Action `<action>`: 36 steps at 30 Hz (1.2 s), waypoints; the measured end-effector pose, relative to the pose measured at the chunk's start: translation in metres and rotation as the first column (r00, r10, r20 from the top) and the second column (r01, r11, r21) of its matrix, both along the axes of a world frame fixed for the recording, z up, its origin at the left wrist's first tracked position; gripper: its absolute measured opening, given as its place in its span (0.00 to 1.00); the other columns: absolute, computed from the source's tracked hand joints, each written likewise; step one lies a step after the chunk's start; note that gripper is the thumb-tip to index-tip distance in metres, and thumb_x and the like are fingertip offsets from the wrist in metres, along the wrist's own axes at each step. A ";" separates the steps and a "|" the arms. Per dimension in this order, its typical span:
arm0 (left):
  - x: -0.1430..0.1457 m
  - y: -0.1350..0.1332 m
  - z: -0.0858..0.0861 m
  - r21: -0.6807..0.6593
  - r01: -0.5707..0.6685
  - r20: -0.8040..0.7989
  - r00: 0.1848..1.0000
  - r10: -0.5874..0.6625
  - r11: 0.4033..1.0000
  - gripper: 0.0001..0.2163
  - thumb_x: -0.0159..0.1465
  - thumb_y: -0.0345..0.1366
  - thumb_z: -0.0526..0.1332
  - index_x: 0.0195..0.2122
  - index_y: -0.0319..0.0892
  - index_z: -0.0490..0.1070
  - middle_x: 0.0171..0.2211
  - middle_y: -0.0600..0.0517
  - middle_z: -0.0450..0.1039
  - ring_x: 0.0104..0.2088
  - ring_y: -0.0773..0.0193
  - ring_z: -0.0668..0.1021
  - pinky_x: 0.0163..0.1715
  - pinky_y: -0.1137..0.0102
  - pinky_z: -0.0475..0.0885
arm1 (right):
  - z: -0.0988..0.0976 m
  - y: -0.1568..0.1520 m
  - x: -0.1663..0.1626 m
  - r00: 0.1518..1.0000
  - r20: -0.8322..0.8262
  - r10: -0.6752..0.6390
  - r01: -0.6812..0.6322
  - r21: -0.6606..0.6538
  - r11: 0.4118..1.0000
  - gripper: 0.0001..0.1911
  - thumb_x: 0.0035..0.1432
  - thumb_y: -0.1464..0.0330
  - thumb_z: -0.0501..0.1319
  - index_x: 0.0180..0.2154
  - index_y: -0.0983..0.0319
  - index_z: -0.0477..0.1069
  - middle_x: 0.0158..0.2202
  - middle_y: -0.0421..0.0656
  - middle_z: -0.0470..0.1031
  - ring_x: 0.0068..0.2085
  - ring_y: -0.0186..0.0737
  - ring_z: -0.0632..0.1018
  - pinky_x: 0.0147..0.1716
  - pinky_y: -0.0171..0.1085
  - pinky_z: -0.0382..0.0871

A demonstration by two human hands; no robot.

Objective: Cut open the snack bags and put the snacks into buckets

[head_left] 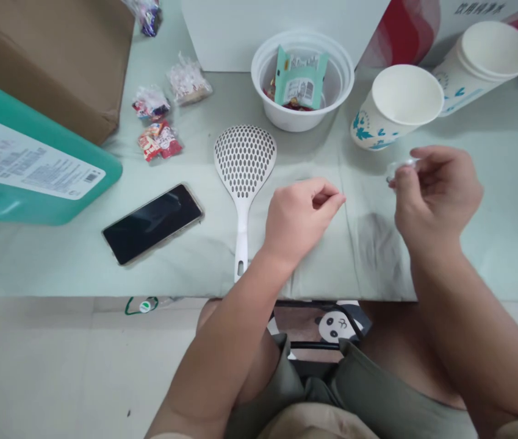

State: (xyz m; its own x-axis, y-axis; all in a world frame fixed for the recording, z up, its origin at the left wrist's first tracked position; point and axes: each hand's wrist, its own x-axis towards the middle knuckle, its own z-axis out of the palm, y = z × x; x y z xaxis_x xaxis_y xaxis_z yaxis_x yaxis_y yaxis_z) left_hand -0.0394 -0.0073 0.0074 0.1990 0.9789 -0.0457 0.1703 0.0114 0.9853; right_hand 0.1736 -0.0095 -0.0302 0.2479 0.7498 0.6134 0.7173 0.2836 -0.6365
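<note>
My left hand [298,216] is over the table, right of the white slotted skimmer [244,161], thumb and forefinger pinched. Anything between those fingertips is too small or hidden to make out. Farther right, my right hand [439,195] grips a small crumpled clear plastic wrapper [398,171] between thumb and fingers. A paper cup [380,125] with blue leaf prints stands just beyond that hand. Behind the skimmer is a white plastic bowl [304,122] with a mint-green packet [302,79] and some red wrapped pieces inside.
A phone [153,224] lies left of the skimmer, below several small wrapped snack packets [160,140]. At the left stand a teal jug [71,201] and a cardboard box [57,61]. Stacked paper cups [469,79] lean at the right. A white box [281,18] stands behind the bowl.
</note>
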 end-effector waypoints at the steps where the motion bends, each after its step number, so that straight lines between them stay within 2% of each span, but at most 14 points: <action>1: -0.001 0.000 0.001 -0.005 -0.012 0.020 1.000 0.012 1.000 0.10 0.66 0.39 0.66 0.27 0.44 0.76 0.28 0.52 0.81 0.31 0.64 0.81 0.37 0.67 0.74 | 0.005 0.005 0.001 1.000 0.007 0.000 0.000 -0.007 1.000 0.08 0.66 0.59 0.64 0.43 0.51 0.79 0.29 0.43 0.74 0.29 0.44 0.76 0.29 0.45 0.70; 3: -0.003 0.002 0.001 -0.016 -0.033 0.050 0.998 0.033 0.999 0.13 0.69 0.41 0.63 0.28 0.43 0.74 0.28 0.52 0.81 0.30 0.65 0.81 0.36 0.68 0.75 | 0.020 0.019 0.005 0.993 0.122 0.002 -0.001 -0.008 1.000 0.05 0.65 0.63 0.65 0.40 0.53 0.80 0.30 0.44 0.75 0.31 0.44 0.76 0.31 0.44 0.71; 6: -0.009 0.006 -0.001 -0.018 -0.064 0.086 0.994 0.065 0.998 0.07 0.69 0.36 0.62 0.34 0.43 0.76 0.33 0.52 0.83 0.32 0.67 0.82 0.38 0.69 0.76 | 0.043 0.051 0.020 0.959 0.282 -0.031 0.054 -0.074 0.996 0.08 0.64 0.69 0.64 0.42 0.56 0.82 0.35 0.48 0.77 0.38 0.45 0.78 0.36 0.42 0.76; 8: -0.013 0.008 -0.003 -0.007 -0.092 0.105 0.990 0.092 0.996 0.01 0.65 0.33 0.65 0.37 0.43 0.77 0.34 0.53 0.82 0.34 0.67 0.83 0.39 0.70 0.77 | 0.056 0.073 0.032 0.965 0.249 -0.080 0.119 -0.147 0.982 0.09 0.62 0.72 0.66 0.43 0.59 0.83 0.42 0.52 0.79 0.37 0.42 0.80 0.35 0.41 0.76; 11: -0.019 0.011 -0.003 0.038 -0.135 0.137 0.982 0.129 0.990 0.04 0.61 0.34 0.69 0.33 0.44 0.75 0.31 0.54 0.80 0.34 0.67 0.81 0.39 0.71 0.77 | 0.071 0.095 0.038 0.973 0.220 -0.075 0.139 -0.291 0.947 0.18 0.57 0.75 0.68 0.49 0.59 0.82 0.49 0.51 0.81 0.41 0.42 0.83 0.37 0.39 0.75; 15: -0.027 0.015 0.000 0.025 -0.198 0.185 0.964 0.190 0.980 0.08 0.68 0.40 0.65 0.33 0.44 0.76 0.29 0.54 0.79 0.30 0.68 0.80 0.35 0.71 0.77 | 0.084 0.091 0.003 0.981 0.192 0.026 0.026 -0.267 0.963 0.05 0.59 0.71 0.66 0.34 0.54 0.79 0.31 0.40 0.77 0.33 0.35 0.78 0.33 0.38 0.70; 17: -0.034 0.019 0.000 -0.041 -0.271 0.222 0.936 0.273 0.962 0.08 0.72 0.39 0.60 0.38 0.44 0.76 0.33 0.52 0.82 0.33 0.67 0.83 0.37 0.71 0.78 | 0.087 0.084 -0.030 0.970 0.220 0.104 -0.039 -0.281 0.959 0.10 0.59 0.68 0.67 0.25 0.56 0.72 0.24 0.38 0.71 0.27 0.33 0.71 0.29 0.38 0.63; 20: -0.052 0.027 -0.004 -0.127 -0.412 0.267 0.862 0.431 0.902 0.07 0.72 0.35 0.57 0.43 0.46 0.75 0.44 0.51 0.83 0.45 0.65 0.85 0.43 0.72 0.79 | 0.082 0.080 -0.086 0.920 0.250 0.303 -0.213 -0.329 0.920 0.20 0.63 0.61 0.66 0.21 0.57 0.65 0.19 0.38 0.66 0.23 0.33 0.64 0.26 0.40 0.57; 23: -0.078 0.034 -0.014 -0.189 -0.519 0.326 0.768 0.552 0.834 0.06 0.71 0.36 0.58 0.46 0.47 0.74 0.49 0.51 0.81 0.57 0.61 0.82 0.50 0.71 0.78 | 0.064 0.091 -0.137 0.818 0.285 0.499 -0.385 -0.373 0.844 0.19 0.68 0.61 0.60 0.24 0.57 0.68 0.19 0.39 0.67 0.23 0.36 0.68 0.30 0.42 0.66; 26: -0.107 0.037 -0.025 -0.211 -0.568 0.383 0.701 0.602 0.795 0.10 0.70 0.43 0.60 0.50 0.48 0.72 0.54 0.50 0.79 0.64 0.57 0.77 0.55 0.68 0.77 | 0.036 0.117 -0.184 0.710 0.273 0.649 -0.543 -0.375 0.751 0.05 0.67 0.67 0.61 0.36 0.55 0.75 0.32 0.40 0.80 0.34 0.41 0.81 0.40 0.42 0.77; 28: -0.123 0.037 -0.029 -0.228 -0.589 0.400 0.669 0.626 0.775 0.12 0.71 0.45 0.58 0.52 0.50 0.71 0.58 0.50 0.77 0.67 0.58 0.74 0.57 0.69 0.76 | 0.016 0.137 -0.214 0.666 0.287 0.688 -0.598 -0.345 0.723 0.06 0.63 0.69 0.65 0.42 0.52 0.76 0.42 0.40 0.83 0.40 0.43 0.83 0.43 0.43 0.79; 32: -0.142 0.035 -0.029 -0.303 -0.670 0.410 0.550 0.727 0.678 0.13 0.72 0.42 0.53 0.56 0.51 0.67 0.62 0.51 0.73 0.69 0.62 0.72 0.59 0.71 0.74 | -0.002 0.164 -0.273 0.657 0.320 0.683 -0.541 -0.431 0.722 0.26 0.52 0.70 0.74 0.52 0.50 0.75 0.53 0.43 0.80 0.47 0.49 0.83 0.45 0.44 0.81; 34: -0.146 0.033 -0.029 -0.323 -0.696 0.413 0.506 0.758 0.641 0.14 0.72 0.42 0.52 0.57 0.51 0.66 0.62 0.51 0.72 0.69 0.62 0.72 0.59 0.70 0.74 | 0.002 0.166 -0.296 0.632 0.349 0.692 -0.438 -0.576 0.691 0.34 0.51 0.68 0.75 0.59 0.49 0.72 0.62 0.45 0.75 0.54 0.55 0.82 0.48 0.46 0.81; 36: -0.148 0.032 -0.033 -0.314 -0.700 0.417 0.505 0.756 0.641 0.14 0.72 0.42 0.53 0.57 0.51 0.65 0.61 0.50 0.73 0.68 0.60 0.73 0.59 0.68 0.74 | 0.010 0.163 -0.311 0.578 0.386 0.719 -0.367 -0.665 0.651 0.34 0.56 0.67 0.73 0.63 0.50 0.70 0.69 0.45 0.68 0.62 0.59 0.77 0.55 0.51 0.78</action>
